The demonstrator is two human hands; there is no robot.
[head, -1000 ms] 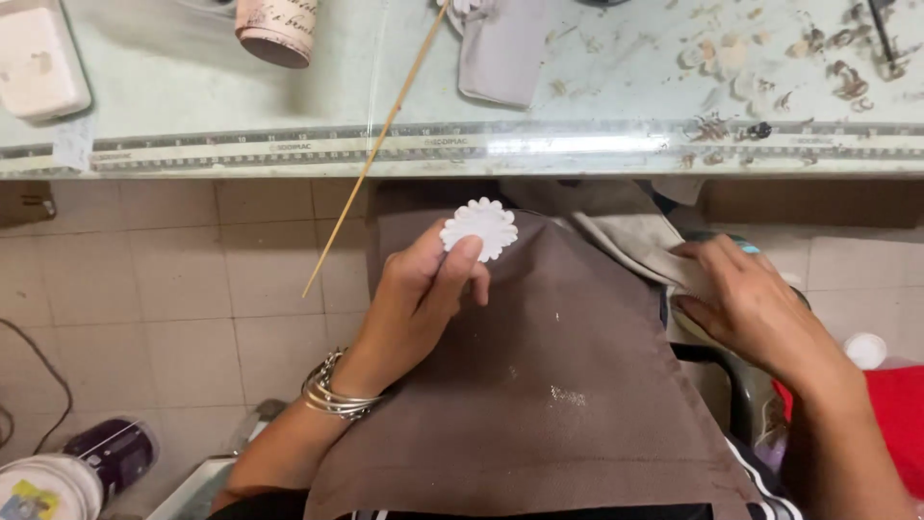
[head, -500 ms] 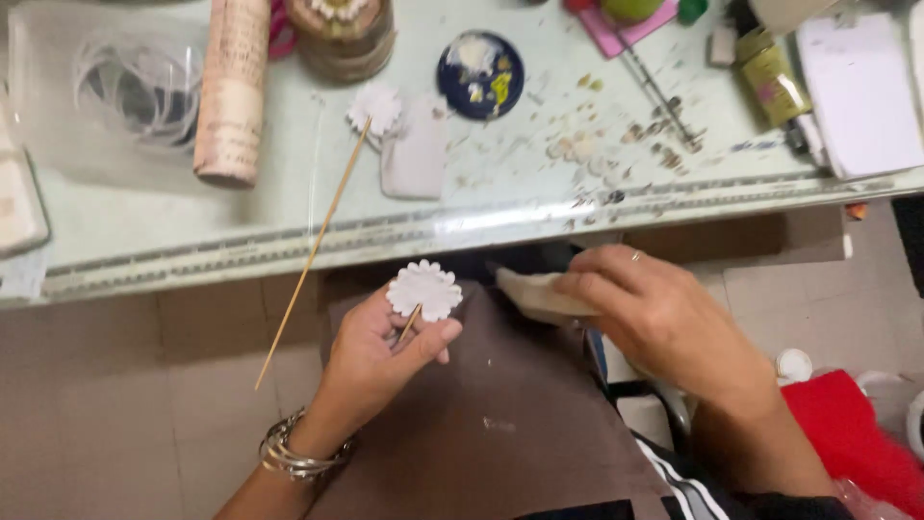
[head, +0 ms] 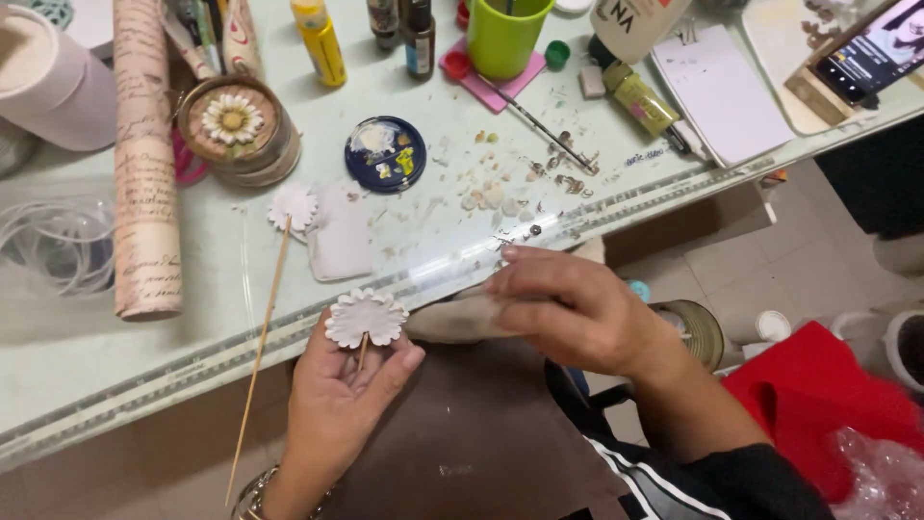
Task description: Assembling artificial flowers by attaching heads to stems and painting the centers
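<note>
Your right hand (head: 577,313) covers most of the beige cloth (head: 452,323) it grips, so its far end is hidden. The short stick under the white clay flower (head: 366,318) vanishes into your left hand (head: 342,400), whose wrist leaves the frame's bottom.

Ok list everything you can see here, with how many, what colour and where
white flower: one, on a short stick, in left hand
long skewer: one, tan, with a second white flower, over table edge
paper roll: one, cream, left on table
round box: one, brown, daisy on lid
blue lid: one, holding paint, table centre
green cup: one, top centre
yellow bottle: one, top
beige cloth: one, at right hand
left hand: holds flower
right hand: on cloth
</note>
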